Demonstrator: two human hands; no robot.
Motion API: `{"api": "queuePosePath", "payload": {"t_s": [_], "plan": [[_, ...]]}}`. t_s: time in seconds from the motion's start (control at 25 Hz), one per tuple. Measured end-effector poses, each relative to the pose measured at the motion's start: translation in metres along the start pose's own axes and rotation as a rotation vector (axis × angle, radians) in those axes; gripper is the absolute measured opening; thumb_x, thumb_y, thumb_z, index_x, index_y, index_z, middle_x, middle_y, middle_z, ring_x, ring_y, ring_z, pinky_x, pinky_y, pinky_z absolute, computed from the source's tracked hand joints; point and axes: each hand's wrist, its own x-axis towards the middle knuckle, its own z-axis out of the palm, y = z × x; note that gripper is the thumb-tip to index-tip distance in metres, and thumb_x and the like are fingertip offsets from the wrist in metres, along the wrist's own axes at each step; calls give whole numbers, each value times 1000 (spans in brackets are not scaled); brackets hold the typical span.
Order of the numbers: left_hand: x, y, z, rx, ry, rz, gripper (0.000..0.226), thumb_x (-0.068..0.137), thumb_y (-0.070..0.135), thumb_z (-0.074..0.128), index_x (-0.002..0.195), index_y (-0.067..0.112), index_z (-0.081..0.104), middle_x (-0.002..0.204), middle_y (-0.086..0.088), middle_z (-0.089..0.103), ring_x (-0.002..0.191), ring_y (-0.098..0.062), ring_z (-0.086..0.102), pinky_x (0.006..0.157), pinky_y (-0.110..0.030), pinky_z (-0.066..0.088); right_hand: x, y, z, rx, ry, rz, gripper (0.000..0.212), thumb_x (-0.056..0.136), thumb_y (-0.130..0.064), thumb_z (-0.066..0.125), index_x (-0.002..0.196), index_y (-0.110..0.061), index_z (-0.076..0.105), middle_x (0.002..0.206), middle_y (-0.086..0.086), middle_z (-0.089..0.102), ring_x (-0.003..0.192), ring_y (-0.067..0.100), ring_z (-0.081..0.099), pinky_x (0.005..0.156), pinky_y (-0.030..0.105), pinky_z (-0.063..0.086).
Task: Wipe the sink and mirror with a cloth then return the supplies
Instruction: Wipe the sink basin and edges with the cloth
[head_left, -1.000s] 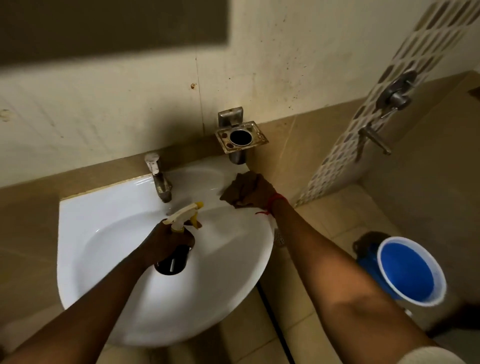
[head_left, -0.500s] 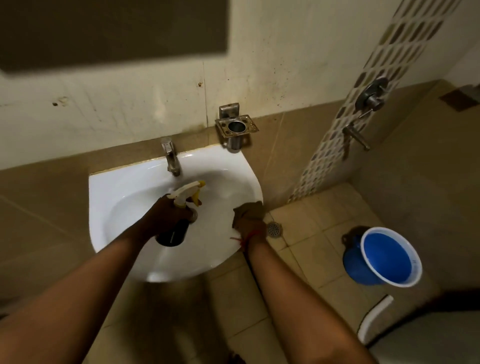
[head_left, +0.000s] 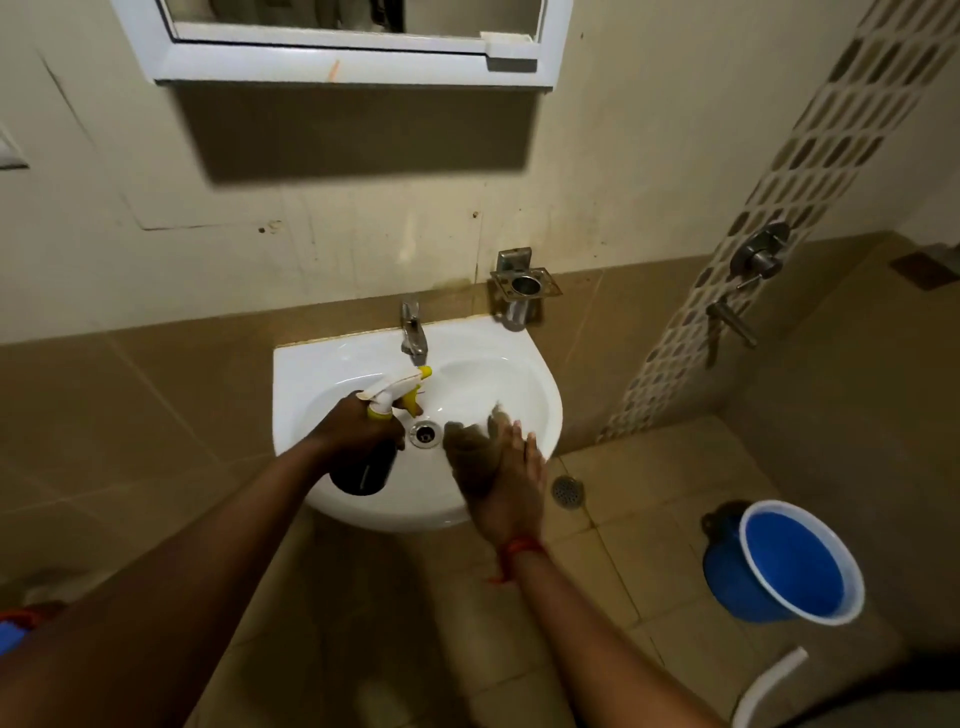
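Note:
A white wall-mounted sink (head_left: 540, 395) with a steel tap (head_left: 413, 335) and a round drain (head_left: 425, 433) fills the middle. My left hand (head_left: 353, 423) grips a dark spray bottle (head_left: 366, 470) with a white and yellow trigger head, held over the basin's left side. My right hand (head_left: 511, 483) presses a brown cloth (head_left: 470, 457) against the basin's front right, just right of the drain. The white-framed mirror (head_left: 343, 47) hangs on the wall above; only its lower edge shows.
A steel tumbler holder (head_left: 524, 291) is fixed to the wall behind the sink's right corner. Shower valves (head_left: 756, 257) sit on the mosaic strip at right. A blue bucket (head_left: 795, 564) stands on the tiled floor at right, near a floor drain (head_left: 567, 491).
The view has pulled back and tilted up, so the mirror now shows. My right hand slid the cloth from the sink's back right rim to the front right, then into the basin.

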Motion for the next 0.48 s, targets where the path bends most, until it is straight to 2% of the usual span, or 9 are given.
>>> {"api": "queuePosePath", "payload": {"t_s": [0.08, 0.12, 0.2, 0.28, 0.36, 0.4, 0.48], "plan": [[7, -17, 1, -7, -11, -7, 60, 55, 33, 72, 112, 15, 72, 99, -11, 77, 87, -33, 74, 92, -54, 58, 36, 14, -18, -427, -532, -224, 87, 80, -72, 52, 153, -31, 27, 156, -3, 35, 149, 30, 23, 122, 48, 16], [12, -27, 4, -17, -9, -15, 58, 55, 33, 73, 110, 16, 73, 100, -12, 77, 86, -33, 75, 90, -56, 58, 45, 12, -13, -509, -761, -256, 87, 80, -75, 52, 152, -33, 28, 156, -3, 36, 149, 32, 23, 120, 48, 13], [21, -41, 11, -20, 19, -38, 42, 59, 27, 76, 100, 17, 75, 98, -12, 78, 84, -33, 75, 88, -58, 58, 51, -11, -2, -452, -1056, -223, 96, 81, -80, 49, 157, -32, 15, 163, -3, 23, 151, 32, 17, 122, 47, 7], [32, -42, 17, -31, 51, -57, 28, 62, 19, 76, 90, 17, 77, 94, -12, 79, 84, -31, 76, 89, -58, 58, 45, -43, 25, -339, -1136, -247, 97, 86, -78, 40, 159, -24, 7, 164, 3, 16, 151, 36, 17, 123, 51, 11], [47, -38, 18, -24, 83, -93, 23, 59, 20, 76, 81, 15, 79, 91, -11, 79, 86, -31, 75, 91, -57, 57, 45, -65, 54, -282, -1128, -300, 75, 99, -60, 31, 157, -15, 17, 161, 13, 24, 148, 37, 26, 121, 55, 19], [56, -35, 17, -18, 92, -106, 27, 56, 23, 76, 81, 14, 79, 93, -10, 79, 88, -32, 74, 91, -57, 57, 50, -65, 64, -265, -1130, -307, 76, 98, -64, 25, 156, -17, 19, 161, 11, 24, 148, 35, 28, 121, 55, 19], [70, -26, 14, -15, 80, -115, 35, 53, 28, 75, 87, 17, 79, 101, -5, 78, 92, -31, 73, 92, -54, 57, 73, -34, 71, -340, -1062, -403, 100, 74, -91, 8, 156, -34, 18, 165, 1, 18, 151, 29, 23, 120, 59, 12]]}}
